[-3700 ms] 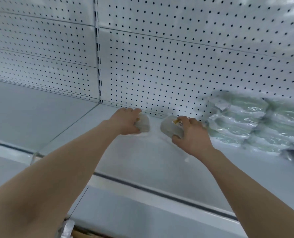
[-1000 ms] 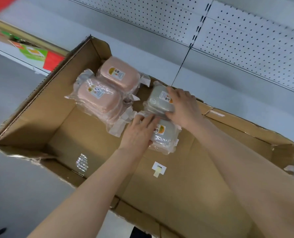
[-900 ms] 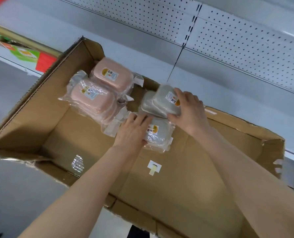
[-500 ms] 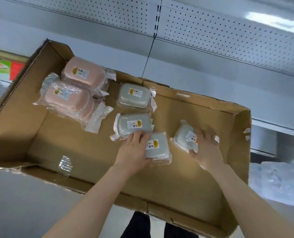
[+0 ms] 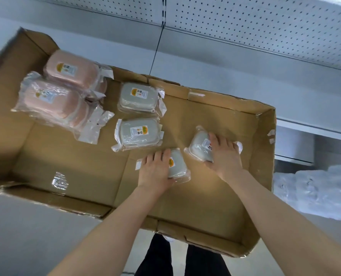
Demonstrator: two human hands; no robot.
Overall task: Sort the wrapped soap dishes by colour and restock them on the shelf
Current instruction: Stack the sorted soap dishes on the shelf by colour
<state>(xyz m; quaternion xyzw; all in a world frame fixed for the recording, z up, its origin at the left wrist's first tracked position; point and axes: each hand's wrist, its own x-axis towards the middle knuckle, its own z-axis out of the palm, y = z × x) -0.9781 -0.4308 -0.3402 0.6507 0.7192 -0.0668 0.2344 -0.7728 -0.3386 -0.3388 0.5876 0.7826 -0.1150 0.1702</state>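
Observation:
An open cardboard box point(image 5: 46, 176) holds wrapped soap dishes. Two stacks of pink dishes point(image 5: 56, 100) lie at its left. Two grey dishes lie in the middle, one point(image 5: 138, 96) farther back and one point(image 5: 138, 133) nearer. My left hand point(image 5: 155, 172) grips a third grey dish point(image 5: 177, 166), fingers over its top. My right hand point(image 5: 225, 156) grips a fourth grey dish point(image 5: 200, 145) close to the box's right wall. Both held dishes are just above or on the box floor; I cannot tell which.
White shelves with a perforated back panel point(image 5: 245, 26) run behind the box. A pile of clear-wrapped goods point(image 5: 313, 192) lies at the right, outside the box. My dark trouser legs point(image 5: 185, 261) show below the box's near edge. Bare cardboard floor spans the box's near half.
Both hands left the shelf, took grey dishes from the box's middle, and drew them toward the near right. The view has panned left slightly.

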